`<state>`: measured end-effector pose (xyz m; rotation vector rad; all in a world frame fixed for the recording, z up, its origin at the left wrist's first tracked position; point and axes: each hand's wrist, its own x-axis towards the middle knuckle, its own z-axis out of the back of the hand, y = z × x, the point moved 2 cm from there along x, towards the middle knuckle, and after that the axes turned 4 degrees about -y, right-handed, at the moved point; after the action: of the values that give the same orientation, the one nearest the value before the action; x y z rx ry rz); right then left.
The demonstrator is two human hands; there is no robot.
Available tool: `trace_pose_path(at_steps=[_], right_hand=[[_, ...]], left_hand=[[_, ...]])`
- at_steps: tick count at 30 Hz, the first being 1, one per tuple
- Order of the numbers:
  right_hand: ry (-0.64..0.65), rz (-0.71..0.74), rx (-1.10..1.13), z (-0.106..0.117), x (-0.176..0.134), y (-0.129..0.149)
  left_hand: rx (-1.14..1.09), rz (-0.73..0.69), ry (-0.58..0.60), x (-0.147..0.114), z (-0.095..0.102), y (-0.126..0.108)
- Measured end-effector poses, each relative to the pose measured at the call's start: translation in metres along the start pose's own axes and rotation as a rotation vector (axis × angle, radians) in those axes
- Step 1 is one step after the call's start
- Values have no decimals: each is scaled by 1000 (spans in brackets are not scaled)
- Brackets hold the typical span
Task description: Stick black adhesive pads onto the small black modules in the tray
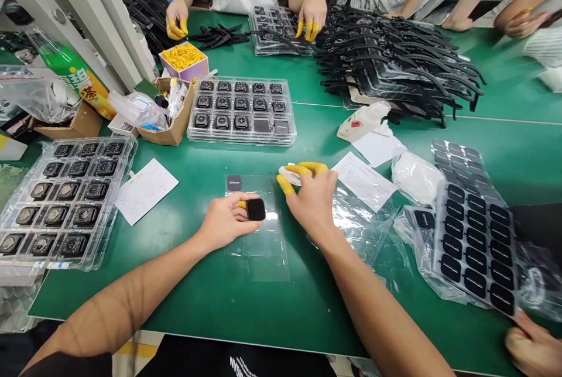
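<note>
My left hand [230,219] is closed on a smartwatch case [256,209], its dark screen facing up, with no strap on it. Yellow finger cots cover several of my fingertips. Just to the right, my right hand [309,192] pinches a crumpled white wipe [290,174] above the table. Beneath the watch case lies a sheet of clear film [263,266]. One dark square sticker [233,183] sits at its far left corner.
Trays of watch cases stand at left [79,157] and ahead [241,137]. A tray of black pieces [476,242], held by another person's hand [533,339], is at right. Straps [395,61] lie piled at back; a co-worker's hands [312,11] work opposite.
</note>
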<state>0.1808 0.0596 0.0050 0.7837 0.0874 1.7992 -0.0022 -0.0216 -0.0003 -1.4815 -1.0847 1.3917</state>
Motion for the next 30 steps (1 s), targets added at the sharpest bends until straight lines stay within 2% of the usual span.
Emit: trace_pose_path(at_steps=[2,4,7,10,13,16,20,25,30], right_hand=[[39,-12,-52,-10,-2,10],[156,-4,-57,-24,-6,29],[252,-21,-54,-40,-6,54],[264,-34,68,-45,-1,60],[275,-18,178,-44,2,57],[206,8,146,-47,0,58],[179,-36,119,-57,2,63],[204,-156,316,-56,7,62],[169,-93,563,-47,4,56]], left_hand=[[-10,-111,30,-4,-2,0],[-10,-265,16,-6,0,-3],[8,-419,-158,1,16,-13],[23,-407,-406,18,43,-23],[11,-352,-514,35,65,-27],[-30,-311,-524,42,73,-24],[-61,-313,-508,42,71,-20],[-60,-320,-502,40,70,-20],[-132,-292,-458,41,72,-20]])
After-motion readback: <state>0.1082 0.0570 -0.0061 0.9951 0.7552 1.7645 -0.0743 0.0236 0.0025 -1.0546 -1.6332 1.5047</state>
